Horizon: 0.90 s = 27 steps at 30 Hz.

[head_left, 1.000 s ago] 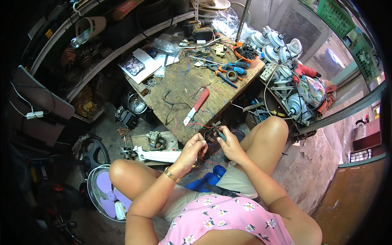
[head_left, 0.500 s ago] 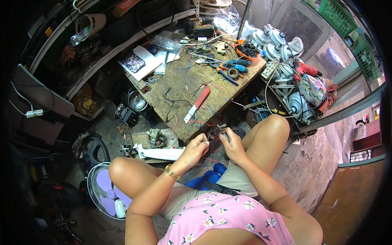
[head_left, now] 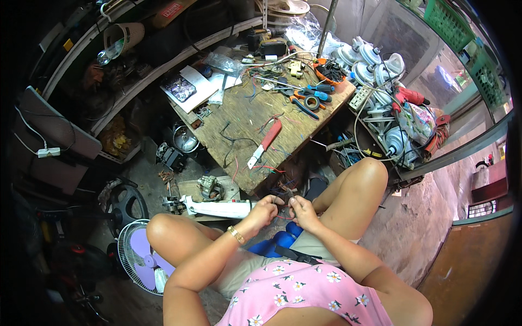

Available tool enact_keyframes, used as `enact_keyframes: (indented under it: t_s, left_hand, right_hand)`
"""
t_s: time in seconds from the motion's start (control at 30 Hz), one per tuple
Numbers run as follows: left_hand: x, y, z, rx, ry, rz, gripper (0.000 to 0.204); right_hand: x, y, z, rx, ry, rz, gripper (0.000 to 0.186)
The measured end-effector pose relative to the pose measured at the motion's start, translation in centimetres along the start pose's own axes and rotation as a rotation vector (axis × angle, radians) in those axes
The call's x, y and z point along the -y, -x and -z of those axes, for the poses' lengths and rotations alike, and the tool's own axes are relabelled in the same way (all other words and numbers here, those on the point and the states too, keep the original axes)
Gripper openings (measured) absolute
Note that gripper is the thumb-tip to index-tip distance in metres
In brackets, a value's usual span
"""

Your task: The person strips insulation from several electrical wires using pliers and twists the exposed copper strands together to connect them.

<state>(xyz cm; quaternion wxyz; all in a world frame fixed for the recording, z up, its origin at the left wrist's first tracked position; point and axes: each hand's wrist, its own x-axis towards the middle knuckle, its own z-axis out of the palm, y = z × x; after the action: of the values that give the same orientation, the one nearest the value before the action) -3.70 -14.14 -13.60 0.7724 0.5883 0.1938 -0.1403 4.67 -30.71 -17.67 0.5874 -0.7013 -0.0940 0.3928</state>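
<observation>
My left hand [head_left: 265, 209] and my right hand [head_left: 303, 211] are close together over my lap, just in front of the table's near corner. Both hands are closed in a pinch on thin wires. A red wire [head_left: 283, 217] hangs in a loop between them. Just past my fingertips sits a small brownish part [head_left: 287, 189], too small and dark to name. On the wooden table [head_left: 215, 127] lies a red-handled knife [head_left: 267, 140] with a pale blade. Loose black wires [head_left: 231, 137] and a red wire scrap [head_left: 269, 168] are near it.
Farther back lie blue-and-black pliers [head_left: 303, 106], a roll of tape [head_left: 311, 102], an orange bowl [head_left: 338, 80] of dark bits and a phone [head_left: 180, 88] on papers. White fan motors [head_left: 392, 138] crowd the right. A purple-bladed fan [head_left: 142, 255] and white fan body [head_left: 217, 208] flank my left leg.
Both hands have come down and nearer to my body, and closer to each other. The view has shifted slightly. The knife and tools on the table lie as before.
</observation>
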Motion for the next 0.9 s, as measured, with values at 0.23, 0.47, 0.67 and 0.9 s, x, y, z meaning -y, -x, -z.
enact_keyframes:
  t_s: [0.23, 0.47, 0.67, 0.9]
  left_hand:
    - [-2.9, 2.1, -0.7, -0.188, -0.213, -0.427, 0.020]
    - [-11.0, 2.3, 4.5, -0.178, 0.165, -0.325, 0.021]
    - [-11.3, 1.2, 7.0, -0.155, 0.219, -0.362, 0.024]
    - [-10.3, -0.3, 6.4, -0.237, 0.095, -0.494, 0.024]
  right_hand:
    - [-0.8, -1.1, -0.6, 0.172, -0.130, -0.475, 0.022]
    - [0.5, -2.7, 1.3, 0.432, 0.350, -0.322, 0.043]
    - [13.2, -10.5, 5.1, 0.140, 0.252, -0.131, 0.029]
    - [17.8, -16.9, 4.1, -0.280, 0.992, 0.825, 0.038]
